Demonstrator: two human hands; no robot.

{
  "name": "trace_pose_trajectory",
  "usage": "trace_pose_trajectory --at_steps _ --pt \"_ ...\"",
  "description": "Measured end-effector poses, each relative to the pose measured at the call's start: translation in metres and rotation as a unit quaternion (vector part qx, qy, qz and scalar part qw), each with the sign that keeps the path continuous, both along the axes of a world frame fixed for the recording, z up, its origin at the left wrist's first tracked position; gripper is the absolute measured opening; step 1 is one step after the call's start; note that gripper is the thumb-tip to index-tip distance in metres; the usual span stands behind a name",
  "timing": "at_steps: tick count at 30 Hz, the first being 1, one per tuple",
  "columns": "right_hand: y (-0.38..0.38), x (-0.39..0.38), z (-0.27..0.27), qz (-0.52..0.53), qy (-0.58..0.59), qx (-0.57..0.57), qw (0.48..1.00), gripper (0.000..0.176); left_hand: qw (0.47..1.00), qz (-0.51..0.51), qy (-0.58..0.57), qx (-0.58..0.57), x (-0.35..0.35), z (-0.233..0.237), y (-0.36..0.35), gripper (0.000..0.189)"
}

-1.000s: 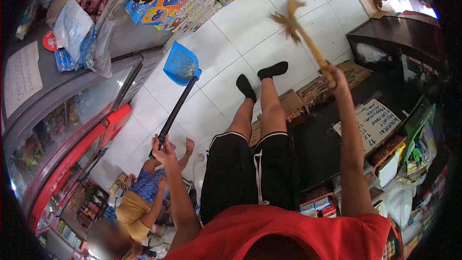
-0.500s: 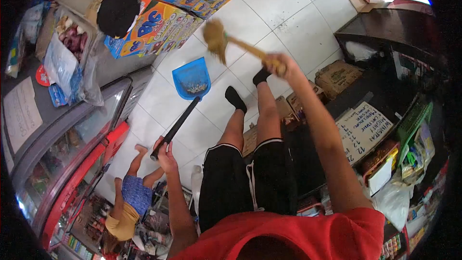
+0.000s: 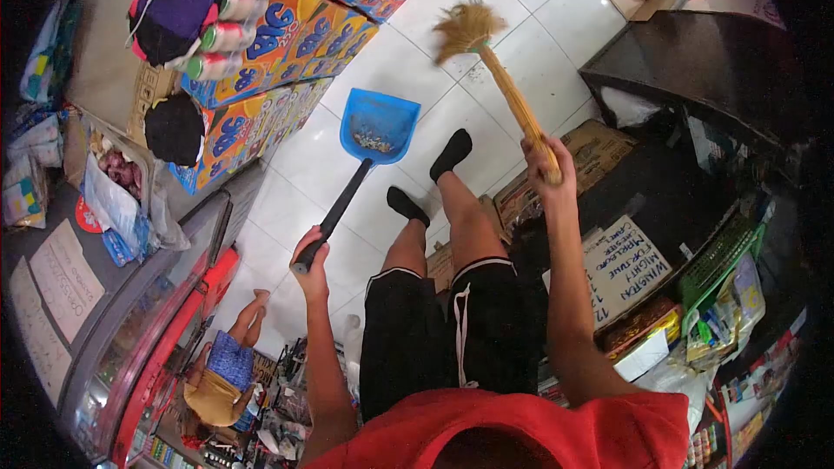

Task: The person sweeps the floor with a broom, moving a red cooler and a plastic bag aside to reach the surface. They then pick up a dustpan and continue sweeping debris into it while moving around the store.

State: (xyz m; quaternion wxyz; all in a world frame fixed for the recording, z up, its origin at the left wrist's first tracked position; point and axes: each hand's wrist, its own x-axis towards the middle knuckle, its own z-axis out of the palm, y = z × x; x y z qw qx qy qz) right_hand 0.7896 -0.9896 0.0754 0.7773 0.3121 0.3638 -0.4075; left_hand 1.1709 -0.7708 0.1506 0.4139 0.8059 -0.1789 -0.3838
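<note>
My left hand [image 3: 311, 262] is closed round the black handle of a blue dustpan [image 3: 408, 113]. The pan lies on the white tiles with a heap of pale, crumbly dirt [image 3: 373, 141] inside near the handle end. In my right hand [image 3: 552, 172] is the yellow stick handle of a soft broom [image 3: 511, 95], gripped near its top end. The broom's tan bristles fan out over the floor beyond the dustpan, to its upper right. Small dirt specks [image 3: 478, 75] lie on the tiles beside the bristles.
Stacked colourful boxes [image 3: 278, 78] stand at the upper left, with cans [image 3: 228, 35] on top. A glass-fronted case with a red edge [image 3: 165, 339] runs along the left. Another person [image 3: 228, 373] is at the lower left. A dark counter [image 3: 678, 61] stands at right.
The broom has swung right and away, from near the dustpan to farther up the floor. The dustpan has shifted right in view. My feet have stepped forward, and the camera view has turned.
</note>
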Motion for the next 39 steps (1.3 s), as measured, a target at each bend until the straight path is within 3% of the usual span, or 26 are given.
trace_pose_trajectory --at_steps 2,5,7,9,13,16,18,20,22,23,25,28,29,31,33,35,36,37,38,39 --pt "-0.004 0.002 0.041 -0.017 -0.038 -0.031 0.999 0.026 0.995 -0.086 -0.046 -0.002 -0.018 0.007 -0.028 0.021" --pt "-0.048 0.021 0.029 -0.026 -0.028 -0.114 0.993 0.028 0.989 -0.121 -0.065 0.053 -0.043 0.014 -0.065 0.022" --pt "-0.103 0.048 0.003 -0.066 0.076 -0.062 0.993 0.029 0.987 -0.14 -0.063 0.053 -0.046 -0.002 -0.074 0.022" --pt "-0.134 0.045 -0.059 -0.065 -0.119 -0.114 0.984 0.029 0.983 -0.162 -0.062 0.062 -0.047 -0.009 -0.083 0.023" --pt "-0.104 0.023 -0.111 -0.078 -0.102 -0.037 0.991 0.028 0.982 -0.169 -0.054 0.063 -0.048 -0.011 -0.108 0.023" --pt "-0.063 -0.001 -0.066 -0.086 0.002 0.025 0.996 0.027 0.985 -0.159 -0.035 0.05 -0.044 -0.02 -0.116 0.025" --pt "-0.05 -0.022 -0.012 -0.081 0.003 0.063 0.995 0.028 0.982 -0.176 -0.044 0.05 -0.045 -0.023 -0.125 0.024" --pt "-0.036 -0.049 0.032 -0.121 -0.067 0.015 0.99 0.029 0.979 -0.191 -0.052 0.056 -0.047 -0.023 -0.131 0.024" --pt "-0.04 -0.075 0.06 -0.043 0.046 -0.058 0.996 0.03 0.978 -0.199 -0.043 0.039 -0.05 -0.025 -0.141 0.023" --pt "-0.051 -0.086 0.073 0.022 0.173 -0.088 0.981 0.031 0.978 -0.201 -0.042 0.037 -0.049 -0.028 -0.144 0.023" --pt "-0.073 -0.107 0.082 0.155 0.448 -0.16 0.866 0.046 0.975 -0.216 -0.048 0.023 -0.046 -0.041 -0.149 0.023" --pt "-0.149 -0.143 0.049 0.344 0.572 -0.196 0.718 0.045 0.973 -0.227 -0.032 0.008 -0.042 -0.059 -0.164 0.022" --pt "-0.175 -0.167 0.01 0.406 0.601 -0.191 0.661 0.033 0.973 -0.228 -0.036 0.012 -0.04 -0.064 -0.171 0.022" --pt "-0.217 -0.2 -0.055 0.371 0.562 -0.185 0.716 0.022 0.969 -0.247 -0.025 0.008 -0.037 -0.073 -0.185 0.02" --pt "-0.221 -0.181 -0.085 0.311 0.503 -0.151 0.792 0.022 0.963 -0.266 -0.033 0.015 -0.035 -0.077 -0.199 0.02" --pt "-0.184 -0.157 -0.106 0.48 0.485 -0.086 0.726 0.023 0.959 -0.283 -0.033 0.008 -0.037 -0.079 -0.211 0.02" --pt "-0.139 -0.155 -0.168 0.48 0.499 -0.148 0.706 0.02 0.954 -0.297 -0.038 0.009 -0.038 -0.08 -0.215 0.02" --pt "-0.105 -0.1 -0.123 0.485 0.542 -0.126 0.675 0.02 0.949 -0.311 -0.043 0.01 -0.037 -0.083 -0.22 0.02" --pt "-0.064 -0.072 -0.117 0.478 0.562 -0.159 0.656 0.021 0.949 -0.313 -0.045 0.013 -0.034 -0.086 -0.224 0.02" --pt "-0.034 -0.05 -0.093 0.477 0.543 -0.155 0.674 0.023 0.948 -0.314 -0.043 0.01 -0.032 -0.089 -0.228 0.02"
